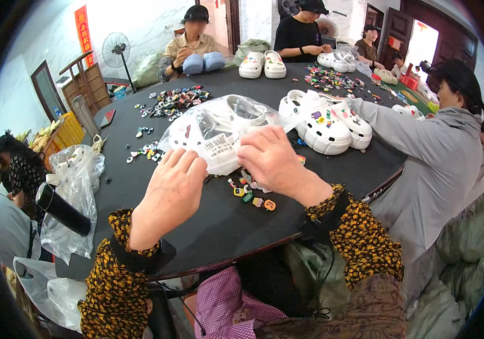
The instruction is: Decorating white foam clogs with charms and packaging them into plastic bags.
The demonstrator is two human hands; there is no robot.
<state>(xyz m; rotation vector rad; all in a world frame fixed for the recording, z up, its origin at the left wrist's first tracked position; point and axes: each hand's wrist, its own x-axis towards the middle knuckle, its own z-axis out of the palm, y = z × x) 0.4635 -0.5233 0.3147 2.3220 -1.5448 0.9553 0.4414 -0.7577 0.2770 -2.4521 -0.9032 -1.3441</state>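
Observation:
A clear plastic bag (228, 148) with white clogs (194, 131) inside lies in front of me on the dark table. My left hand (173, 183) is closed on the bag's near left edge. With bent fingers pressed together, my right hand (276, 164) grips the near right edge. A printed label shows on the film between them. Small colourful shoe charms (250, 195) lie just below the bag, partly behind my right hand. More charms (149, 151) are scattered beside the bag's left side.
White clogs with charms (326, 127) stand right of the bag, near a person in grey (442, 147). Piles of charms (177, 101) lie farther back. Across the table, a person holds light-blue clogs (203, 62). A black cylinder (64, 209) and plastic bags (75, 226) are at the left edge.

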